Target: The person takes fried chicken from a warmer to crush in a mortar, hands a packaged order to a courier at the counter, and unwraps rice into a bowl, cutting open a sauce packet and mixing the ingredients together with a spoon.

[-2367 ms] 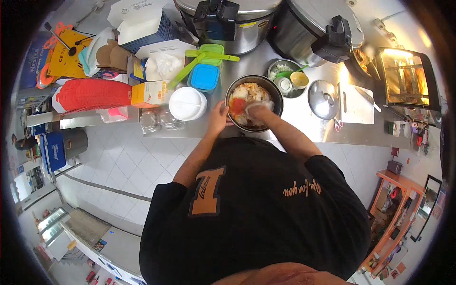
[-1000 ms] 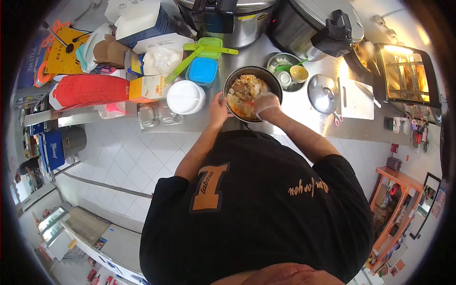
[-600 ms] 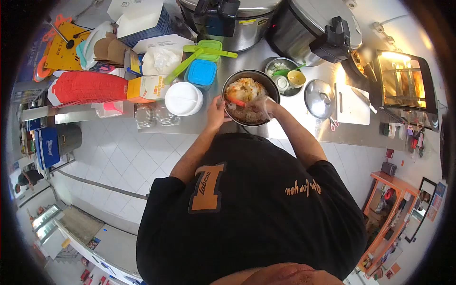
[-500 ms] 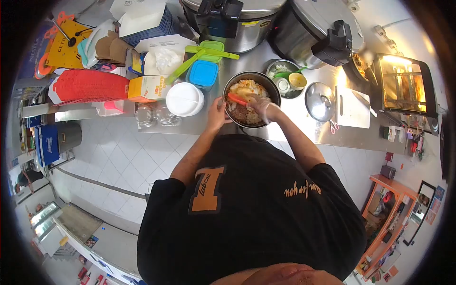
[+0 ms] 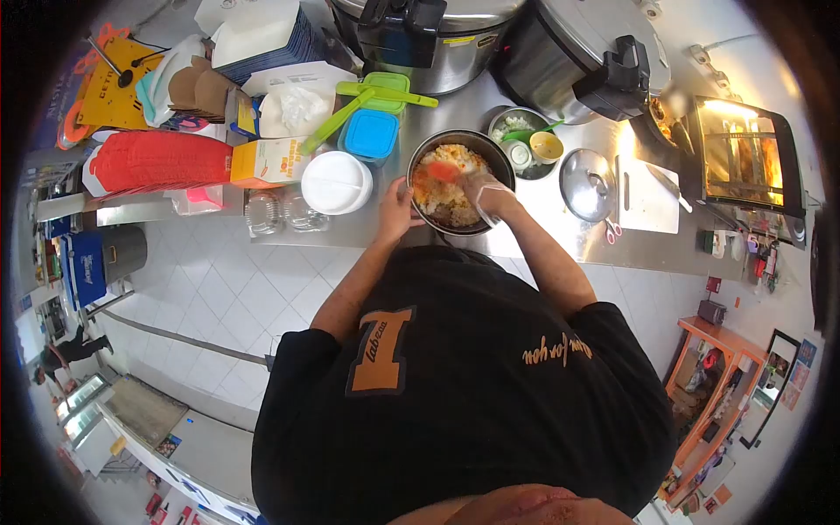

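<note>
A round dark metal pot point(image 5: 506, 172) stands at the counter's front edge, holding rice point(image 5: 455, 208) mixed with reddish seasoning. My left hand point(image 5: 399, 210) grips the pot's left rim, thumb up at the edge and fingers along the outer wall. Over the pot's right side, my right hand point(image 5: 492, 198) wears a clear plastic glove and is closed on a red spatula point(image 5: 442, 171). The spatula's blade is motion-blurred against the rice; the glove hides its handle.
Behind the pot sits a metal bowl point(image 5: 553, 168) with small cups and a green spoon. To the right are a lid point(image 5: 588, 185), scissors point(image 5: 613, 231) and a white cutting board point(image 5: 639, 219). A white tub point(image 5: 336, 183) and blue-lidded container point(image 5: 371, 135) stand left. Large cookers point(image 5: 573, 52) line the back.
The red spatula's blade has shifted slightly right and up within the pot, with my right hand turning. My left hand stays on the rim. Far left, a person has come further into view.
</note>
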Demonstrator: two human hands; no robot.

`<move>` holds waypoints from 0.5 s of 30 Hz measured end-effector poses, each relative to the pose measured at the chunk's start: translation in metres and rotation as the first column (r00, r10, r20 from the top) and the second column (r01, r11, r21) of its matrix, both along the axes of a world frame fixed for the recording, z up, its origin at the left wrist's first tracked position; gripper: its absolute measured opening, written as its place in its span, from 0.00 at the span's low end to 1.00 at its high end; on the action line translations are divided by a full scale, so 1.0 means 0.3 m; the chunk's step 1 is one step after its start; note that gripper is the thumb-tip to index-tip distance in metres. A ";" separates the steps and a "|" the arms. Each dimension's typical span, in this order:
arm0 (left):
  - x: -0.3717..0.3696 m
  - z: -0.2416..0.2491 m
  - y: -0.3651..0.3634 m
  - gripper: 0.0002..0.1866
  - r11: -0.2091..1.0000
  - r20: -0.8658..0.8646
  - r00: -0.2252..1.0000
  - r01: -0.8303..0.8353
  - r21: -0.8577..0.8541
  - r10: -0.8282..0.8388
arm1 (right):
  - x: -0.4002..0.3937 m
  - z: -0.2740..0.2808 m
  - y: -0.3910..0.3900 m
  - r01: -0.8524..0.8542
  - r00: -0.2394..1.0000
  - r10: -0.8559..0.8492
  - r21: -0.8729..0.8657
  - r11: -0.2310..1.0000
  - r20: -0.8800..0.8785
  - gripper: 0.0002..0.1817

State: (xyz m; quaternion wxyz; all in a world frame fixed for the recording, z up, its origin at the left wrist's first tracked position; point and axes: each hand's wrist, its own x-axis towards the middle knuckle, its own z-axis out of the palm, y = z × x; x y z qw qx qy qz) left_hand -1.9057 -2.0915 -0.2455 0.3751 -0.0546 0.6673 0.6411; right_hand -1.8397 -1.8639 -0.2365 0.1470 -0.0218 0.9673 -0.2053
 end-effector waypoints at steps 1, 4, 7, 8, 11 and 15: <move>-0.001 0.008 0.002 0.21 1.000 0.009 1.000 -0.008 0.008 0.008 | 0.000 -0.016 -0.022 -0.067 0.997 0.059 0.150 0.986 0.059 0.15; 0.006 0.028 0.008 0.21 1.000 0.029 0.999 -0.017 0.019 0.017 | 0.014 -0.177 -0.100 -0.188 0.980 0.147 0.369 0.910 0.136 0.10; 0.003 -0.002 0.007 0.20 1.000 0.014 1.000 -0.011 0.021 0.011 | -0.016 -0.157 -0.047 -0.169 0.977 0.153 0.108 0.980 0.148 0.14; 0.002 -0.005 0.005 0.20 1.000 0.008 1.000 -0.006 0.024 0.006 | -0.042 -0.139 -0.029 0.001 0.975 0.010 -0.051 0.999 0.223 0.14; -0.012 -0.025 -0.001 0.21 0.998 0.041 0.999 0.003 0.069 -0.006 | -0.127 0.144 -0.050 0.087 0.953 -0.049 -0.116 0.989 0.298 0.13; -0.018 -0.025 0.002 0.22 0.998 -0.007 0.998 0.057 -0.002 -0.057 | -0.026 -0.141 -0.154 -0.222 0.975 0.215 0.177 0.959 0.060 0.12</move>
